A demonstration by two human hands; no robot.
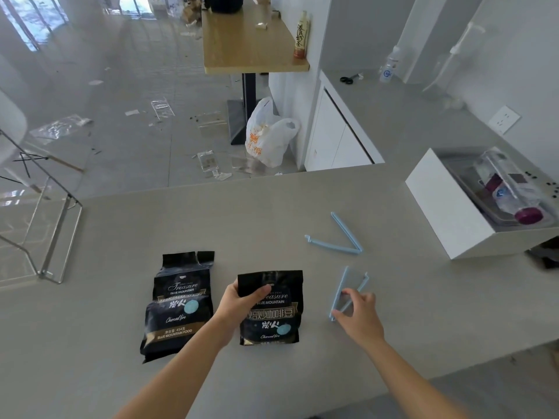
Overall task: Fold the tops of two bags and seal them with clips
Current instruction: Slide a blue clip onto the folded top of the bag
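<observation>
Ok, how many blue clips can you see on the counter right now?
2. One open clip lies untouched farther back on the counter; the nearer clip, right of the folded bag, is under the right hand. None looks hidden.

- The left hand (242,300) covers the upper left corner of the folded coffee bag (272,313), hiding part of its label.
- The right hand (360,313) hides the lower ends of the blue clip (344,293); whether it grips the clip cannot be told.
- Right of that clip, the white box (444,213) is cut off by the picture's edge.
- Its contents lie blurred under clear plastic.
- Both forearms run off the bottom edge.
</observation>
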